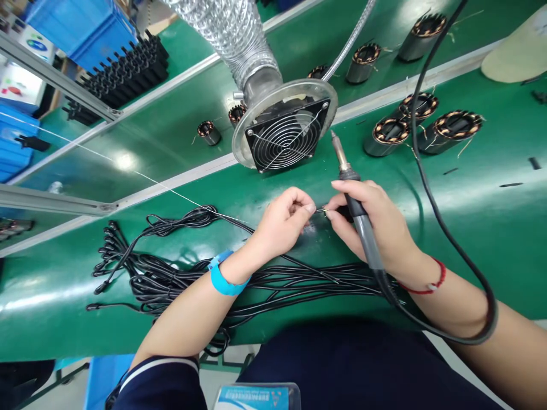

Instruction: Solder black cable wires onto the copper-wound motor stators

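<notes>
On the green bench (470,228) in front of the seated worker, both hands met over a thin wire end (320,210). The left hand (284,219) was pinched narrow on it, thumb against forefinger. The right hand (371,222) was closed around a soldering iron (356,208), and its fingertips nipped the same wire from the other side. The iron's tip pointed up and away from the right hand, towards a grilled fan (284,134) just beyond the knuckles. A bundle of black cables (213,279) lay under the left wrist, which wore a blue strap (222,279). The iron's cord (448,239) looped wide around the right forearm. Copper-wound coils (391,134) stood well beyond the right hand.

To an onlooker the risk lay in the right hand doing two jobs at once. As its fingers worked the wire, the iron could have swung, and its tip, if hot, could have brushed the left fingers or the fan's rim. The looped cord could have dragged the iron off line. A slackened pinch might have let the wire end drop among the cables.
</notes>
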`<state>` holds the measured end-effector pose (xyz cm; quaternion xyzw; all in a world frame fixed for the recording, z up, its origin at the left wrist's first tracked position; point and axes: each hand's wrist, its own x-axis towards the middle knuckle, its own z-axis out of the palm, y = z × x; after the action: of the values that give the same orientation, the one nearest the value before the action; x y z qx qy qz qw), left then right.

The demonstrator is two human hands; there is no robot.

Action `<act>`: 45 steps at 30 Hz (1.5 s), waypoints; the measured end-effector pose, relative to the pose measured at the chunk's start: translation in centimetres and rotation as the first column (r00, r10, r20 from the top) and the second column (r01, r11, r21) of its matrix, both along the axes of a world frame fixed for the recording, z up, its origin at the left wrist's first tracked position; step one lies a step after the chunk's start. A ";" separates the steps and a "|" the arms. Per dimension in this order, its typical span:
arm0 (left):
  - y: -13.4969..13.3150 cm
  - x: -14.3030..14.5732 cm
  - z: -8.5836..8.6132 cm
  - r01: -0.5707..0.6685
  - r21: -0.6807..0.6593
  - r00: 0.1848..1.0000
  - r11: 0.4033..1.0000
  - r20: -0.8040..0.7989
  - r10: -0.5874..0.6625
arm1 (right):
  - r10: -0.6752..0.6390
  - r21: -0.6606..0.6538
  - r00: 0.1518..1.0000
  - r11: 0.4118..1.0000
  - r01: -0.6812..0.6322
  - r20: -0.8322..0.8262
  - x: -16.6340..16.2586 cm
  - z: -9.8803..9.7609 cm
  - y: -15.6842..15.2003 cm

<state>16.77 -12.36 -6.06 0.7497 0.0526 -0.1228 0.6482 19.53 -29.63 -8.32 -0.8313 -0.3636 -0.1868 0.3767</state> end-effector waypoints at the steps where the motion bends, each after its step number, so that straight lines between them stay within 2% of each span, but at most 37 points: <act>1: 0.0 -0.1 0.0 0.012 0.025 0.999 1.000 0.029 -0.013 | 0.006 0.007 1.000 1.000 -0.006 -0.005 0.0 0.0 0.0; 6: -0.2 -0.4 -0.3 -0.011 0.103 0.991 0.995 0.134 -0.003 | 0.001 0.008 1.000 1.000 -0.001 -0.011 0.0 0.0 0.0; 12: -0.1 -0.2 -0.4 -0.019 0.165 0.974 0.986 0.224 -0.019 | -0.026 -0.028 0.993 0.999 0.029 0.118 0.1 0.0 0.0; 18: -0.1 -0.3 -0.2 -0.049 0.176 0.976 0.983 0.217 0.010 | -0.046 -0.056 0.979 0.997 0.058 0.199 0.2 0.2 0.0; 24: -0.1 -0.4 -0.1 -0.075 0.167 0.976 0.983 0.213 0.038 | -0.014 0.006 0.993 1.000 0.013 0.115 0.1 0.5 -0.1; 28: 0.0 -0.3 -0.1 -0.070 0.181 0.962 0.981 0.273 0.018 | 0.008 0.035 0.998 0.999 -0.010 0.062 0.0 0.4 -0.2; 34: 0.2 -0.2 -0.3 -0.013 0.286 0.919 0.958 0.382 -0.101 | 0.073 0.119 0.997 0.990 -0.070 -0.023 0.0 0.1 -0.3; 40: 0.1 -0.4 -0.4 0.000 0.407 0.820 0.913 0.522 -0.233 | 0.110 0.261 0.974 0.964 -0.056 -0.198 -0.3 0.0 -0.2; 43: 0.0 -0.5 -0.2 0.002 0.387 0.892 0.922 0.416 -0.176 | 0.095 0.213 0.975 0.976 -0.052 -0.199 -0.1 0.0 -0.5; 45: 0.0 -0.3 -0.1 -0.007 0.396 0.942 0.918 0.310 -0.127 | 0.082 0.112 0.986 0.991 -0.066 -0.148 0.2 -0.1 -0.9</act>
<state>16.44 -12.38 -6.21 0.8751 -0.0562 -0.0030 0.4807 19.74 -30.50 -8.40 -0.8077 -0.3538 -0.1276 0.4541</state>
